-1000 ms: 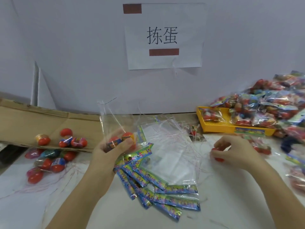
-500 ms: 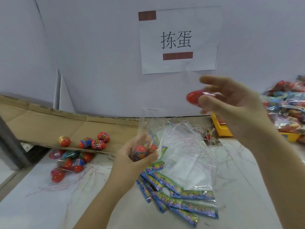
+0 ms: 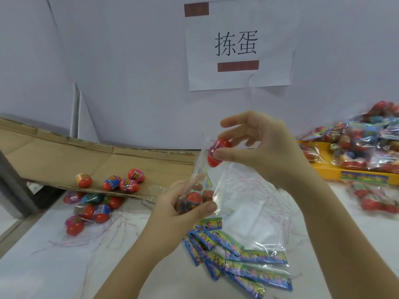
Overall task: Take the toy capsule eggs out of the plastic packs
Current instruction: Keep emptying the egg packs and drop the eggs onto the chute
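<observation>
White table marked with thin red lines or threads, cannot tell which, and a plain pale wall behind. On the wall above the right fingers, a paper sign with black characters 拣蛋, one brown-red bar at its top left corner and another under the characters. Flat cardboard left of the left fingers, far edge at the wall; loose eggs on it and on the table by its near edge, labels too blurred to read. Yellow tray right of the right fingers, heaped with full packs, more on the table near it. Empty packs with blue-green header cards below both hands, print unreadable. Left hand fingers curled round the bottom of a clear pack, gripping it with packed eggs at the fingertips. Right hand thumb and a bent finger pinch a red egg at the pack's open top, forefinger spread straight above it
</observation>
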